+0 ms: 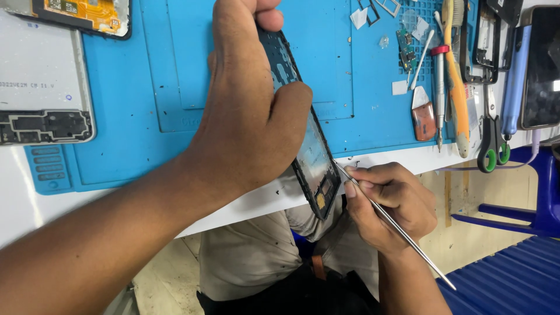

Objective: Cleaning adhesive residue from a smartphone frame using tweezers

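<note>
My left hand (245,111) is closed around the phone frame (312,157), held over the blue mat's (146,87) near edge. My right hand (388,204) pinches a thin metal probe (396,224), tip touching the frame's lower edge. Risk: excess leverage may let the tip slip and gouge the board.

The left hand (245,111) grips a dark phone frame (312,157) tilted over the blue work mat (146,87), while the right hand (391,204) holds a thin metal tool (402,233) with its tip against the frame's edge (scissors (492,140) lie well apart).
</note>
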